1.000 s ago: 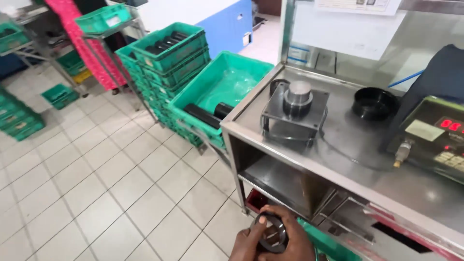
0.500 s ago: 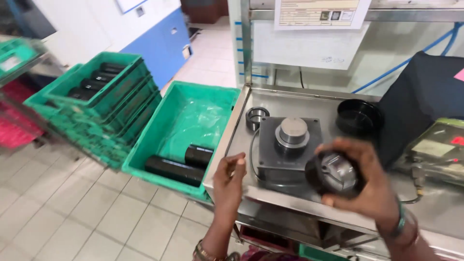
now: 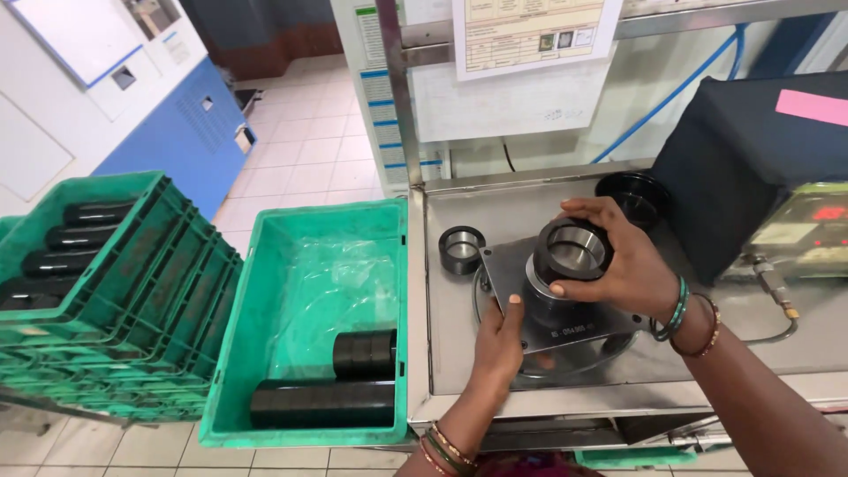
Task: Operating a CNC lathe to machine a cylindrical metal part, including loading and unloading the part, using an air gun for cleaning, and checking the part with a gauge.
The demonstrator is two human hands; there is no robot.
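My right hand (image 3: pixel 618 265) grips a dark metal ring with a shiny bore (image 3: pixel 572 249) and holds it over the round post of a grey gauge fixture (image 3: pixel 530 296) on the steel bench (image 3: pixel 450 353). My left hand (image 3: pixel 497 340) rests flat on the front left corner of the fixture's plate, fingers together, holding nothing. A smaller black ring (image 3: pixel 461 249) lies on the bench left of the fixture.
A green crate (image 3: pixel 265 318) with stacked black rings (image 3: pixel 322 402) stands left of the bench. More green crates (image 3: pixel 97 291) of black cylinders are stacked further left. A black round dish (image 3: pixel 638 190), a black cover (image 3: pixel 742 159) and a digital readout box (image 3: pixel 799 234) occupy the bench's right.
The right hand has lowered the ring from in front of the fixture onto its post. The left hand has come down onto the plate's corner. The view has moved closer.
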